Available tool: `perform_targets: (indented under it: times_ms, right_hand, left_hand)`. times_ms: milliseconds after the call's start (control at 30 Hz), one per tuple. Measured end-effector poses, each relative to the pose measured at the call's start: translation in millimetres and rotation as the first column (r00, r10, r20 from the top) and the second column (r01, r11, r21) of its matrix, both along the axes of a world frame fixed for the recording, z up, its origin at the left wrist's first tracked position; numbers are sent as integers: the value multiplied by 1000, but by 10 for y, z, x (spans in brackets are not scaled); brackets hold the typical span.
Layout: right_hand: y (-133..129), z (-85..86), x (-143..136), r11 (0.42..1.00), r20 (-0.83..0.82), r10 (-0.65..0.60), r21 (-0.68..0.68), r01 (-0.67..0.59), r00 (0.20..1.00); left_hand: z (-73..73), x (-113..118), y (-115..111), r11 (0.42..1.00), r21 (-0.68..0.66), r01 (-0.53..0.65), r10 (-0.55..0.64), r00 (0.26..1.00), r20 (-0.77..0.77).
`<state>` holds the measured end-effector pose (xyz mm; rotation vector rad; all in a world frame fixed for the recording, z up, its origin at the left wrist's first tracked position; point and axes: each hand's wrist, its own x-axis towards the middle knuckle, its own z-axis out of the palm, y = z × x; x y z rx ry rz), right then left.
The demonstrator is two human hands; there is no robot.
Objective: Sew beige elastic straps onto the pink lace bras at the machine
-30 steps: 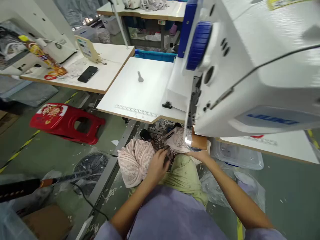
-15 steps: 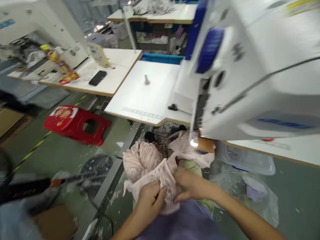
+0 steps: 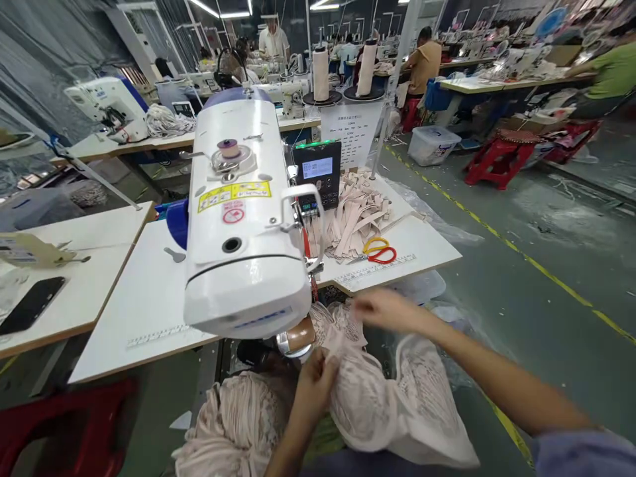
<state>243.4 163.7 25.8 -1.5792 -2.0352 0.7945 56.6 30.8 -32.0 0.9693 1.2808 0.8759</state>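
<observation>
A pale pink lace bra (image 3: 365,401) hangs across my lap, its two cups facing up. My left hand (image 3: 314,381) pinches the upper edge of the nearer cup between thumb and fingers. Above the bra, my right hand (image 3: 382,310) is smeared by motion beside more lace fabric (image 3: 342,321); whether it grips any cannot be made out. A white sewing machine (image 3: 246,278) stands just ahead, its lower end close to the lace. Left of my left arm lies a bundle of gathered pink garments (image 3: 238,424).
On the white table, fabric strips (image 3: 355,212) are heaped beside a control panel (image 3: 318,175) and red-and-yellow-handled scissors (image 3: 377,252). A phone (image 3: 32,305) lies on the left table. A red stool (image 3: 64,424) stands below left. Several people work farther back.
The view has swung up and to the right, bringing the strips and scissors into sight. The bra now lies spread with both cups showing, and my right hand has moved away from my left.
</observation>
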Motion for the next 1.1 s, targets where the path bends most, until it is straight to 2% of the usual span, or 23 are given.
perform_targets:
  times_ms: [100,200,267,367,467,567,633,700,733,767,833,900,967,1100]
  right_hand:
    - [621,99,-139,987,16,-162,1,162,987]
    - [1191,175,-378,950,-23,-313,11,313,950]
    - [1435,181,-501,925,-56,-380,-11,380,923]
    - [1569,154,-547,901,-142,-433,-43,432,890]
    - [1468,152,-469,909,-282,-416,-90,407,865]
    - [1134,200,-370,939,-424,-345,-151,310,837]
    - [793,239,-319,958,-556,-281,-208,197,782]
    - [413,264,-285,956,-739,-234,-292,12,632]
    - [233,268,-278,941,-773,-227,-331,-72,592]
    - [71,266,-279,920,-787,-221,-364,-144,576]
    - [-165,246,-308,876,-766,-183,-412,-252,617]
    - [-269,218,-364,843,-726,-125,-437,-313,677]
    - [-270,198,-433,833,-672,-61,-441,-333,738]
    - [-167,181,-571,881,-610,12,-368,-297,792]
  left_hand:
    - [89,84,-36,998,37,44,-42,998,-52]
    - [118,136,-123,992,116,49,-32,989,-146]
    - [92,108,-179,980,187,69,-23,972,-235]
    - [35,24,-224,956,272,109,-7,936,-351]
    - [66,2,-224,925,350,148,27,892,-451]
    - [248,15,-190,871,423,251,30,832,-555]
    - [413,-37,-150,766,516,383,51,764,-643]
    - [555,-162,-108,630,594,501,149,672,-725]
    - [607,-241,-89,605,597,527,212,616,-759]
    - [643,-322,-73,619,582,528,269,554,-788]
    - [679,-460,-47,704,534,468,330,450,-830]
    - [693,-542,-33,781,491,385,322,426,-845]
    - [708,-578,-29,832,454,320,270,481,-834]
    - [748,-631,-14,904,333,267,104,619,-779]
